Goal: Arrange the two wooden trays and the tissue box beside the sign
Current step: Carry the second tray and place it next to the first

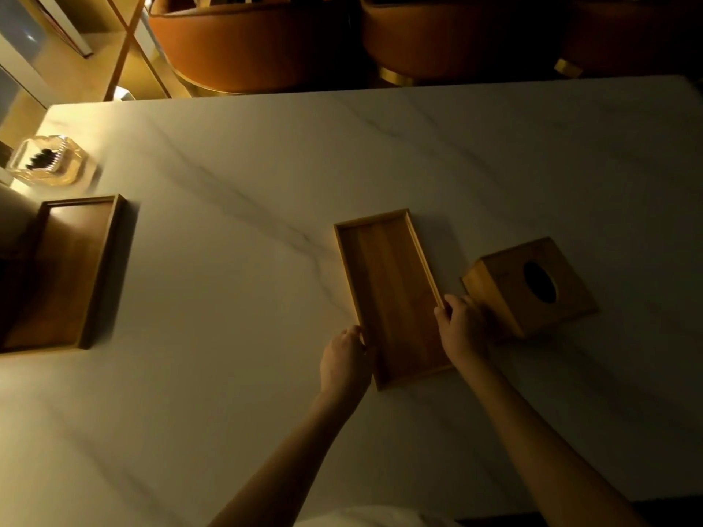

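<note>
A narrow wooden tray (392,290) lies on the marble table (228,298) a little right of centre, its long side running away from me. My left hand (344,361) grips its left rim near the close end. My right hand (462,327) grips the right rim. Just to the right stands a wooden tissue box (532,289) with an oval hole on top, close to my right hand. A second, darker and wider wooden tray (64,275) rests at the table's left edge. I cannot make out a sign.
A clear glass dish (47,161) holding dark pieces sits at the far left corner. Orange upholstered chairs (251,43) stand behind the table's far edge. A pale rounded object (13,218) overlaps the dark tray's left side.
</note>
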`<action>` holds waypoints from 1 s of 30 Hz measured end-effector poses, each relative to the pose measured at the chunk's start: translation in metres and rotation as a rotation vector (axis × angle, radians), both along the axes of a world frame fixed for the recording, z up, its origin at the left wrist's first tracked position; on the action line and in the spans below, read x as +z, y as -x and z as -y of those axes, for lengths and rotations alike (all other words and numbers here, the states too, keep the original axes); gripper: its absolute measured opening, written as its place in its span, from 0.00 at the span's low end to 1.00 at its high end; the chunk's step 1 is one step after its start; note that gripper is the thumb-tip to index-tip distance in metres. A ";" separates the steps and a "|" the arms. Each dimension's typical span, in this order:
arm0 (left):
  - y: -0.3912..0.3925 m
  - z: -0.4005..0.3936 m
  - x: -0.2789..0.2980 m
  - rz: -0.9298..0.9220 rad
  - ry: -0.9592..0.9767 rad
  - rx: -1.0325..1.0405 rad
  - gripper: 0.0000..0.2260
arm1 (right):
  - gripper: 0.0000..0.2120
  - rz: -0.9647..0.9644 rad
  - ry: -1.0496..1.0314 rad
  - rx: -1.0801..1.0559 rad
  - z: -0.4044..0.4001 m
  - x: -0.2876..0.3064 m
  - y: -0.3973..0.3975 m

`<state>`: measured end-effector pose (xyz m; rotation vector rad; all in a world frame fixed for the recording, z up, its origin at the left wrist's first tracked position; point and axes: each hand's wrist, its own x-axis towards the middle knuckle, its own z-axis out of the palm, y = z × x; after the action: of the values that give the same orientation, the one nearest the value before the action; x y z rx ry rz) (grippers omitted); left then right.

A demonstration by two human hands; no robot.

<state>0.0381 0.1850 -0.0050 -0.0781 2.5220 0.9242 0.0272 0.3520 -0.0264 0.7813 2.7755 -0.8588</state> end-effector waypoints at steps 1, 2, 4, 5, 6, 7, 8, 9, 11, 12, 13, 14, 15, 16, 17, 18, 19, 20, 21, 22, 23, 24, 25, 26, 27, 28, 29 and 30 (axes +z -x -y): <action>0.000 0.000 -0.001 -0.016 0.006 -0.012 0.13 | 0.17 -0.006 0.008 -0.013 0.000 0.000 0.000; 0.000 -0.001 -0.001 -0.025 0.011 -0.018 0.13 | 0.17 -0.010 0.017 -0.026 0.000 0.000 0.001; 0.000 -0.001 0.000 -0.025 0.009 -0.001 0.12 | 0.16 -0.020 0.040 -0.056 0.001 0.001 0.002; 0.000 -0.001 0.001 -0.018 0.001 0.018 0.12 | 0.16 -0.028 0.052 -0.071 0.002 0.001 0.003; 0.001 -0.002 0.002 -0.006 -0.012 0.039 0.12 | 0.15 -0.036 0.062 -0.086 0.002 0.002 0.003; 0.001 -0.003 0.003 0.008 -0.028 0.062 0.12 | 0.15 -0.048 0.074 -0.100 0.002 0.001 0.003; 0.001 -0.003 0.005 0.021 -0.044 0.080 0.13 | 0.15 -0.062 0.090 -0.116 0.002 0.001 0.002; 0.001 -0.002 0.006 0.031 -0.057 0.091 0.13 | 0.15 -0.077 0.110 -0.130 0.002 0.002 0.001; 0.001 -0.001 0.009 0.042 -0.079 0.089 0.14 | 0.14 -0.101 0.153 -0.158 0.002 0.003 0.001; 0.001 0.001 0.010 0.045 -0.087 0.082 0.14 | 0.14 -0.111 0.168 -0.172 0.002 0.004 0.001; 0.002 0.002 0.011 0.044 -0.096 0.078 0.14 | 0.14 -0.121 0.175 -0.184 0.003 0.005 0.001; 0.003 0.003 0.013 0.044 -0.107 0.082 0.14 | 0.14 -0.130 0.176 -0.192 0.004 0.007 0.001; 0.004 0.004 0.015 0.046 -0.124 0.092 0.14 | 0.14 -0.144 0.173 -0.194 0.006 0.010 0.002; 0.004 0.006 0.016 0.049 -0.145 0.108 0.14 | 0.14 -0.160 0.169 -0.192 0.008 0.012 0.003; 0.005 0.009 0.018 0.051 -0.170 0.129 0.14 | 0.14 -0.178 0.166 -0.190 0.010 0.014 0.004; 0.006 0.012 0.020 0.055 -0.198 0.152 0.15 | 0.14 -0.192 0.166 -0.189 0.013 0.017 0.005; 0.006 0.016 0.022 0.061 -0.226 0.172 0.15 | 0.14 -0.206 0.167 -0.188 0.016 0.020 0.006; 0.006 0.020 0.024 0.061 -0.249 0.186 0.15 | 0.14 -0.221 0.169 -0.188 0.020 0.023 0.009; 0.007 0.025 0.026 0.052 -0.265 0.197 0.15 | 0.14 -0.239 0.171 -0.186 0.024 0.027 0.011; 0.009 0.030 0.029 0.038 -0.278 0.210 0.15 | 0.13 -0.255 0.165 -0.178 0.029 0.031 0.014; 0.010 0.034 0.032 0.024 -0.289 0.223 0.14 | 0.13 -0.270 0.152 -0.162 0.034 0.035 0.017; 0.012 0.041 0.036 0.011 -0.296 0.232 0.14 | 0.13 -0.284 0.137 -0.138 0.039 0.039 0.020; 0.013 0.048 0.040 0.000 -0.300 0.238 0.14 | 0.13 -0.296 0.128 -0.112 0.045 0.044 0.023; 0.015 0.055 0.043 -0.009 -0.306 0.245 0.14 | 0.13 -0.307 0.129 -0.087 0.051 0.049 0.026; 0.017 0.064 0.046 -0.016 -0.315 0.255 0.14 | 0.13 -0.315 0.136 -0.063 0.058 0.054 0.029; 0.020 0.074 0.049 -0.024 -0.325 0.267 0.14 | 0.13 -0.321 0.146 -0.039 0.066 0.058 0.032; 0.022 0.084 0.051 -0.036 -0.328 0.276 0.13 | 0.13 -0.325 0.157 -0.017 0.073 0.062 0.035; 0.024 0.095 0.053 -0.051 -0.323 0.282 0.13 | 0.14 -0.328 0.169 0.004 0.082 0.066 0.037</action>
<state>0.0139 0.0903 0.0482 -0.3180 2.4110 1.4505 -0.0102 0.2704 0.0399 0.6573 2.9200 -1.3081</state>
